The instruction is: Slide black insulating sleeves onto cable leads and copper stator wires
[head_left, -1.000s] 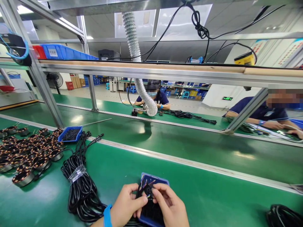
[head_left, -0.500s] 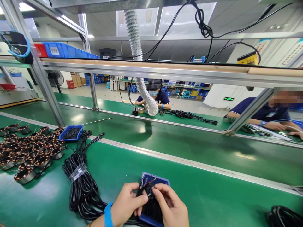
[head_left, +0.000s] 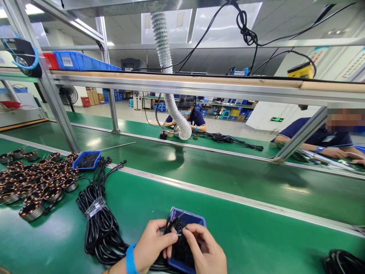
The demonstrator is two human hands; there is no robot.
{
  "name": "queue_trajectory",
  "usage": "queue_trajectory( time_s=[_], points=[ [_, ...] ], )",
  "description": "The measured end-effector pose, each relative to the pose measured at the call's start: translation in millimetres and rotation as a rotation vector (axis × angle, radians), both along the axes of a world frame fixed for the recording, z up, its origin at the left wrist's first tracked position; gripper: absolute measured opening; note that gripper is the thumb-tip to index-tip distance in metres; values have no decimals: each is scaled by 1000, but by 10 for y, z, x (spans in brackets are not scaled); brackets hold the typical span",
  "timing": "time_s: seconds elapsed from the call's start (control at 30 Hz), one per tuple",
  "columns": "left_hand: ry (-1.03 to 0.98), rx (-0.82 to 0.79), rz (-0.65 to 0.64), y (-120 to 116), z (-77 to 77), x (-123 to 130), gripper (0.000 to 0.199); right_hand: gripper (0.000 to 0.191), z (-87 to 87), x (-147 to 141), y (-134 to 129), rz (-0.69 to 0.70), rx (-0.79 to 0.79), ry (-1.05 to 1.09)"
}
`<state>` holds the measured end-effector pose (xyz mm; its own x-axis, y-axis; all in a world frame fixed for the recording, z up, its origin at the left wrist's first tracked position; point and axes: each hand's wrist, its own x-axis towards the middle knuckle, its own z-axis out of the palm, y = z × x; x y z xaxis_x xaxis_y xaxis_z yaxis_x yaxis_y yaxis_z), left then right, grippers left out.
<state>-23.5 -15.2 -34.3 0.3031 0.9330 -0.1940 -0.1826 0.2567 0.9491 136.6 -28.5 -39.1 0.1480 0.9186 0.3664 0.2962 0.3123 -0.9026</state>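
My left hand [head_left: 154, 243], with a blue band at the wrist, is closed on the end of a black cable [head_left: 168, 224] with thin coloured wires fanning out of it. Opposite it, my right hand [head_left: 207, 247] pinches thumb and forefinger together at the tip of one wire; whatever is between them is too small to make out. Both hands are over a blue bin [head_left: 201, 220] filled with small black pieces, and they cover part of it. To their left lies a coiled bundle of black cables [head_left: 99, 228], bound with clear wrap.
Several copper-wound stator rings [head_left: 31, 209] crowd the left of the green bench [head_left: 256, 236]. Behind the bundle stands a small blue tray [head_left: 96, 163] of black pieces. More black cable [head_left: 342, 262] lies at bottom right. Two people sit beyond the metal frame [head_left: 182, 88].
My right fingertips have shifted very slightly against the wire end over the bin. The view has drifted a little; my left hand keeps its hold on the cable.
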Motion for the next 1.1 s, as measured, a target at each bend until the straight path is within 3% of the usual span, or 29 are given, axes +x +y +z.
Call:
queue_trajectory(
  time_s=[0.17, 0.3, 0.4, 0.5, 1.1],
  points=[
    [-45, 4, -17, -5, 27, -8, 51, 27, -33, -127, -34, -65, -2, 102],
    [-36, -21, 19, -1, 38, -16, 53, 24, 12, -31, -9, 57, 64, -117],
    [-17, -22, 11, -3, 49, -23, 54, 16, 56, 140, 53, 94, 247, -288],
    [-8, -24, 7, -5, 52, -26, 55, 24, 85, 245, 101, 177, 393, -413],
    [19, -21, -63, -6, 41, -8, 55, 27, 57, 275, 102, 223, 479, -679]
  ],
)
